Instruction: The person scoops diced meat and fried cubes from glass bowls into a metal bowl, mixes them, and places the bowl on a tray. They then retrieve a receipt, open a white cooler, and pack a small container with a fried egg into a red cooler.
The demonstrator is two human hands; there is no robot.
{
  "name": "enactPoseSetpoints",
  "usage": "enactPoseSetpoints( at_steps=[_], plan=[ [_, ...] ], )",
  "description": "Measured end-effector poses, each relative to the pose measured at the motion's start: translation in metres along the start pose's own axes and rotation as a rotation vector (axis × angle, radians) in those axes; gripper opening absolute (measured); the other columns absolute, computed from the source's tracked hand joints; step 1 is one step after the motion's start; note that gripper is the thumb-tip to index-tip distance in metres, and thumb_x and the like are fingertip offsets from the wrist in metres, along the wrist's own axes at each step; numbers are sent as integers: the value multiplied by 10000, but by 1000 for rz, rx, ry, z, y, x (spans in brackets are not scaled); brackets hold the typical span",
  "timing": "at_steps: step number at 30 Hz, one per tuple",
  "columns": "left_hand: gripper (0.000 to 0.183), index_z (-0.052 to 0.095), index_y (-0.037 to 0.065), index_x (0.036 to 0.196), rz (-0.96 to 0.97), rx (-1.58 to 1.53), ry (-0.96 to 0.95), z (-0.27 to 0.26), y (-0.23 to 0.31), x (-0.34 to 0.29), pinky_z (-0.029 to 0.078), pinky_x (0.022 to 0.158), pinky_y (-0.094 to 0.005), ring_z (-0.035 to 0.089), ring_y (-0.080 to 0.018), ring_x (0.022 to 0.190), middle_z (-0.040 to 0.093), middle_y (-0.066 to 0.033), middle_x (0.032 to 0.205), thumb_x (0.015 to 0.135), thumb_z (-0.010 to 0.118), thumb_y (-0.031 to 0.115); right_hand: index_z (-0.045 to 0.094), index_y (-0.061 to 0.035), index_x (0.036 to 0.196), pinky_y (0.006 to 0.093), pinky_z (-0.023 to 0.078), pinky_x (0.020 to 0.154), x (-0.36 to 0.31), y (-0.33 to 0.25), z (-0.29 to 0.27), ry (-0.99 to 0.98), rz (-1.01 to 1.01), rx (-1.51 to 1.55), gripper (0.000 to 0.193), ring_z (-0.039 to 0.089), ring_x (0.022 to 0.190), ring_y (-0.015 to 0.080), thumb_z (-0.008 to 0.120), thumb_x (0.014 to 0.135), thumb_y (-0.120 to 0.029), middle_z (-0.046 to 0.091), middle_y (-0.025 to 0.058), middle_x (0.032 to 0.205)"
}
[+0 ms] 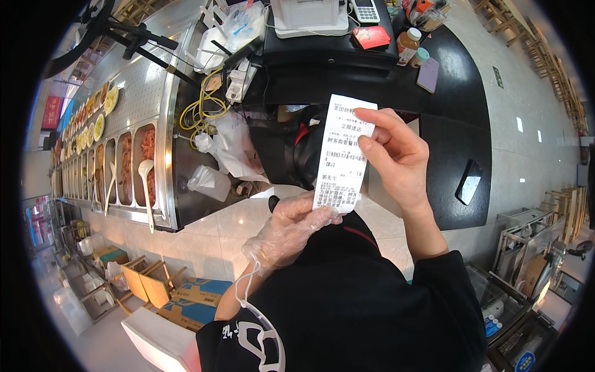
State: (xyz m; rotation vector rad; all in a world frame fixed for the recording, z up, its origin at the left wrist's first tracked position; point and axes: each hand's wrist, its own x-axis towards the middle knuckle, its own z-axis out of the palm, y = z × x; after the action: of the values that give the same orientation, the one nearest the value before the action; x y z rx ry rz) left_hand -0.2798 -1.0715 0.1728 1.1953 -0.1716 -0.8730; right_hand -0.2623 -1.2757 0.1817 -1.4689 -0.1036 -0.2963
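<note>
A long white printed receipt (341, 152) is held upright in front of my body, between both hands. My left hand (294, 226), in a clear plastic glove, grips its lower end. My bare right hand (396, 155) pinches its upper right edge between thumb and fingers. Behind the receipt is a black counter with a dark bag (279, 146) below it, partly hidden by the paper.
On the left stands a steel counter with food trays (127, 167) and white ladles (147, 186). A yellow cable (201, 111) hangs beside it. The black counter carries a phone (470, 181), a bottle (408, 46) and a card terminal (364, 11). Cardboard boxes (192, 304) are at lower left.
</note>
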Motion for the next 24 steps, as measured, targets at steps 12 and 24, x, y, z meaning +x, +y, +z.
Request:
enactPoseSetpoints(
  at_steps=[12,24],
  plan=[
    [164,665,-22,941,16,-34,93,3,5,14,455,814,-299,597,-163,852,640,-94,906,886,569,99,585,40,1128,200,469,703,12,4,-6,-5,27,-11,292,591,859,87,534,844,83,550,58,976],
    [306,572,-14,1155,-97,-25,199,-9,-2,38,473,820,-296,600,-156,811,635,-104,960,899,567,155,605,34,1100,174,393,640,43,72,-24,3,65,-119,275,486,714,35,528,839,78,523,8,928]
  ],
)
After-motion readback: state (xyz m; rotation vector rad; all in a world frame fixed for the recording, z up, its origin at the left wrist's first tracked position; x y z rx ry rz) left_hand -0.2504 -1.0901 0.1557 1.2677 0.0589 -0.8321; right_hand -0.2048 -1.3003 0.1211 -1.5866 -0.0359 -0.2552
